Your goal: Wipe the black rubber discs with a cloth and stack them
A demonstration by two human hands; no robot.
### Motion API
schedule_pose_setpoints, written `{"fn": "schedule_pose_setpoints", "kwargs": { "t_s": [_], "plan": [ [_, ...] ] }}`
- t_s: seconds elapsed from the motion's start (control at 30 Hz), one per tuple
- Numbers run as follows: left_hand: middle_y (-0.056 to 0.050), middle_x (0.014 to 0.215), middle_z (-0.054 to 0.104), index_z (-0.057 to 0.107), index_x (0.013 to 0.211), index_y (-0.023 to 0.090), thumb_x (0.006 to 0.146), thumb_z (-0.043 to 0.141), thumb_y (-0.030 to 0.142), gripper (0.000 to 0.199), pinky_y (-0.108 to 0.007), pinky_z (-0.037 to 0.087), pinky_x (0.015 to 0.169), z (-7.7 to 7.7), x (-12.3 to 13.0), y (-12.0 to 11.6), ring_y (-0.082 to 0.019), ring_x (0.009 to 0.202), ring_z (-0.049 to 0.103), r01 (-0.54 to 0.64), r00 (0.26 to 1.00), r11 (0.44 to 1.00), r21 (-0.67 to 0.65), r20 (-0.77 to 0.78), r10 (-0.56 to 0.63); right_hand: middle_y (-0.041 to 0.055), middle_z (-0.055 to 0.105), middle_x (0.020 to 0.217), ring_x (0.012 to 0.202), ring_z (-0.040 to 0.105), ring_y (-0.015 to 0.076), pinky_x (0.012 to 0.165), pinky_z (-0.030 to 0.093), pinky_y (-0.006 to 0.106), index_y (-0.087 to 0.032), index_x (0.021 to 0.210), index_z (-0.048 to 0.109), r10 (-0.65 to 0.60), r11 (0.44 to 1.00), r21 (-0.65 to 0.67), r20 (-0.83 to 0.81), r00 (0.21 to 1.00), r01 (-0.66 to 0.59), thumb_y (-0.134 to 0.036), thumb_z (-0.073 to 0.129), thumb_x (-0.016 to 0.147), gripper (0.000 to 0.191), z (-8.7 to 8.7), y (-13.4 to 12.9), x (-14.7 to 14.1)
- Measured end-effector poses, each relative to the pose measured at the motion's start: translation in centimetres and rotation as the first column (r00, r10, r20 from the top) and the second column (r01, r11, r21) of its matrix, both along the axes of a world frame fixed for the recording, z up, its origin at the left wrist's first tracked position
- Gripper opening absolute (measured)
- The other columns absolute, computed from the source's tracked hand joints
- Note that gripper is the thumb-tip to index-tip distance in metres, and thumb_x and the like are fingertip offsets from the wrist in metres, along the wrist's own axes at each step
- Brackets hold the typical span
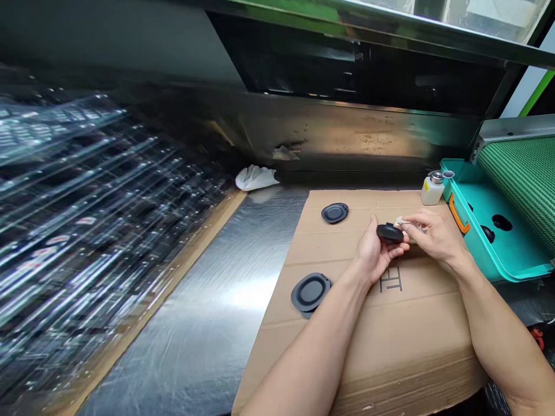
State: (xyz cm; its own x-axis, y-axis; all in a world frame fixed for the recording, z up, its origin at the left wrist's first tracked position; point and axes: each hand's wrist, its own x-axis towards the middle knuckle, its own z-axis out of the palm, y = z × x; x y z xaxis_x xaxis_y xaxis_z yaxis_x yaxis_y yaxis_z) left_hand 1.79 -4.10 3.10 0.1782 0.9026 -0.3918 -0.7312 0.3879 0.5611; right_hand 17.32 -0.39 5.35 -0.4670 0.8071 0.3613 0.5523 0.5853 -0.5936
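Note:
My left hand [376, 249] holds a small black rounded case [389, 232] above the cardboard sheet [416, 323], with the fingers wrapped under it. Pinched in my right hand [436, 234] is a white cloth or tissue [403, 222], which meets the right edge of the case. Part of the cloth is hidden by my fingers. Two dark grey round pieces lie on the cardboard to the left: one flat piece [335, 212] farther back, and a larger piece [310, 292] nearer, partly behind my left forearm.
A white pump bottle [432, 188] stands at the cardboard's back right corner. Beside it is a teal bin [498, 263] with an orange handle and several black parts inside. A green conveyor belt [524, 167] overhangs the bin. Clear plastic trays [87, 231] are stacked at left; a white glove [255, 178] lies behind.

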Motion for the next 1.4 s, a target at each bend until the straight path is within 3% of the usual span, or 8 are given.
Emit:
{"fn": "schedule_pose_setpoints", "kwargs": {
  "t_s": [0.13,0.3,0.53,0.73,0.97,1.2,1.3,1.4],
  "plan": [
    [-0.012,0.061,0.067,0.070,0.087,0.008,0.096,0.038,0.062,0.064,-0.021,0.050,0.039,-0.7,1.1,-0.3,-0.016,0.045,0.063,0.027,0.974,0.994,0.103,-0.225,-0.003,0.0040,0.071,0.089,0.083,0.064,0.0160,0.078,0.046,0.027,-0.023,0.101,0.078,0.013,1.000,0.002,0.033,0.999,-0.013,-0.034,0.056,0.093,0.026,-0.5,-0.2,-0.2],
    [-0.009,0.074,0.070,0.071,0.107,0.011,0.091,0.056,0.056,0.050,-0.023,0.052,0.050,-0.6,1.2,-0.4,-0.015,0.055,0.064,-0.079,0.926,0.973,0.215,-0.346,0.152,0.0064,0.073,0.097,0.089,0.063,0.0194,0.080,0.045,0.029,-0.021,0.104,0.076,-0.222,0.975,0.057,0.122,0.967,0.217,-0.036,0.051,0.094,0.031,-0.9,0.9,0.5],
    [-0.009,0.118,0.066,0.071,0.112,0.023,0.054,0.087,0.000,0.064,-0.032,0.044,0.105,-0.2,1.6,-1.7,-0.028,0.125,0.055,-0.246,0.780,0.804,0.541,-0.383,0.495,0.0128,0.065,0.117,0.111,0.052,0.0304,0.091,0.042,0.038,-0.020,0.118,0.071,-0.566,0.824,0.259,0.338,0.752,0.504,-0.023,0.051,0.087,0.037,-1.5,2.3,2.6],
    [-0.011,0.121,0.065,0.067,0.116,0.022,0.053,0.088,0.000,0.069,-0.034,0.032,0.114,0.2,2.3,-3.0,-0.029,0.131,0.047,-0.254,0.685,0.727,0.638,-0.413,0.601,0.0106,0.063,0.117,0.110,0.051,0.0271,0.093,0.041,0.035,-0.024,0.126,0.065,-0.227,0.974,0.116,0.470,0.853,0.195,-0.031,0.051,0.093,0.037,-2.2,1.5,1.3],
    [-0.010,0.132,0.060,0.062,0.122,0.025,0.058,0.088,0.006,0.072,-0.036,0.027,0.119,-0.1,2.2,-4.0,-0.029,0.138,0.040,-0.232,0.712,0.745,0.625,-0.413,0.568,0.0098,0.064,0.112,0.102,0.057,0.0238,0.085,0.041,0.030,-0.025,0.124,0.063,-0.114,0.993,0.032,0.536,0.836,0.115,-0.030,0.058,0.089,0.036,-2.9,1.4,0.1],
    [-0.010,0.122,0.066,0.071,0.101,0.022,0.069,0.086,0.022,0.035,-0.035,0.040,0.110,0.7,-0.4,-7.1,-0.029,0.127,0.052,-0.149,0.565,0.741,0.655,-0.558,0.608,0.0119,0.063,0.118,0.114,0.056,0.0278,0.095,0.040,0.035,-0.022,0.128,0.061,-0.123,0.992,0.050,0.492,0.862,0.113,-0.048,0.058,0.090,0.046,-3.9,2.5,0.6],
    [-0.009,0.096,0.069,0.069,0.090,0.018,0.086,0.067,0.046,0.028,-0.031,0.056,0.076,1.0,-4.9,-9.7,-0.023,0.090,0.066,-0.169,0.391,0.780,0.602,-0.686,0.614,0.0115,0.063,0.118,0.113,0.056,0.0302,0.096,0.040,0.040,-0.024,0.129,0.061,-0.128,0.992,0.062,0.484,0.866,0.112,-0.056,0.055,0.090,0.051,-4.4,2.8,0.6],
    [0.001,0.071,0.060,0.061,0.099,0.019,0.090,0.051,0.061,0.045,-0.024,0.043,0.043,0.6,-10.1,-11.8,-0.013,0.050,0.053,-0.222,0.229,0.849,0.480,-0.821,0.524,0.0114,0.064,0.117,0.111,0.057,0.0316,0.093,0.041,0.041,-0.026,0.129,0.061,-0.125,0.992,0.058,0.493,0.861,0.111,-0.058,0.054,0.090,0.052,-4.6,2.6,0.5]
  ]
}}
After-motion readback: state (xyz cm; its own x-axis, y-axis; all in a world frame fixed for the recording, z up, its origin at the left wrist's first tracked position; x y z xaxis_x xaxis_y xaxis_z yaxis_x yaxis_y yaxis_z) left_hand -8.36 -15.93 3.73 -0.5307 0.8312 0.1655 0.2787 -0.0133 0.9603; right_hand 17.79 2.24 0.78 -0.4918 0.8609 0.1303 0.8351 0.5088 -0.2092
